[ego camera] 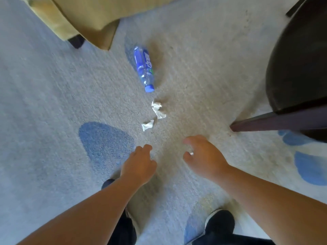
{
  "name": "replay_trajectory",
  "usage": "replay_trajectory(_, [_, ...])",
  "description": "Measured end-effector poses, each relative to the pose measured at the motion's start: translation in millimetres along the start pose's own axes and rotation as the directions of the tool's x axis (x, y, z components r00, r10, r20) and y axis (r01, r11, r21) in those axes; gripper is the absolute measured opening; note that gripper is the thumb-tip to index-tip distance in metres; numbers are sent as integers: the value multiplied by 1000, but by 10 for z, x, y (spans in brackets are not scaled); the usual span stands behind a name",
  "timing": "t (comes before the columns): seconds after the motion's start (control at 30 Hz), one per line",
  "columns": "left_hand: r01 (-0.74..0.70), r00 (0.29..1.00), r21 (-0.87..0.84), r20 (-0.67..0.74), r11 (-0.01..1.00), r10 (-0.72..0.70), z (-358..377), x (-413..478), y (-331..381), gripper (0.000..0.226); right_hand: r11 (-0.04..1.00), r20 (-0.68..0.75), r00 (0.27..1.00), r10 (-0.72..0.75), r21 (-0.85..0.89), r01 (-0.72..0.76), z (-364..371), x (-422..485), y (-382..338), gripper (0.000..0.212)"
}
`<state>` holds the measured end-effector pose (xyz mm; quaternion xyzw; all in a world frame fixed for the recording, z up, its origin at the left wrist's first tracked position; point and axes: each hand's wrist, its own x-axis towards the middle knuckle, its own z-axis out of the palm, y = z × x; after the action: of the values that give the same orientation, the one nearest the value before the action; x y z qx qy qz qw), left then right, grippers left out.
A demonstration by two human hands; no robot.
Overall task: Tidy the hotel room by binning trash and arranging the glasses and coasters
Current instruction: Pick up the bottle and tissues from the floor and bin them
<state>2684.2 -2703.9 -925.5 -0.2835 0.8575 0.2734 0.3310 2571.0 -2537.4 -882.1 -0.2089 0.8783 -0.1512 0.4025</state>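
I log the carpet (53,103) as pale grey-beige and speckled, with blue blotches on it: one rounded blue patch (104,140) at 7 o'clock from centre, more blue patches (309,167) at 4 o'clock. Bottle (144,66) at 12 o'clock: clear plastic, deep blue label with white lettering and a touch of green, blue cap (149,88). Crumpled tissues (157,109) at centre, white. Upholstery (79,15) at 11 o'clock, plain mustard-tan. Chair (297,59) at 2 o'clock, dark brown, near black. Shoe (220,222) at 5 o'clock, black with a white sole edge.
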Motion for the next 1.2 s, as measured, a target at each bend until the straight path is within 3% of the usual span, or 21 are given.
replay_trajectory(0.23, [103, 994, 136, 9, 985, -105, 625, 625, -479, 37, 999, 31, 998, -46, 23, 45, 586, 674, 316, 43])
replay_trajectory(0.4, [89, 996, 162, -11, 983, -89, 946, 732, -699, 23, 997, 20, 997, -73, 42, 72, 863, 928, 446, 42])
replay_trajectory(0.8, [108, 993, 154, 25, 982, -113, 1160, 968, -811, 25, 994, -18, 997, -81, 71, 82, 955, 960, 607, 41])
replay_trajectory(0.97, [-23, 1000, -10, -14, 1000, 23, 1084, 1067, -465, 23, 998, -38, 998, -50, 36, 51, 909, 930, 725, 44])
replay_trajectory(1.2, [-220, 972, -65, -101, 973, 213, 875, 1284, 74, 18, 1000, -119, 993, 2, -7, -3, 879, 927, 997, 43])
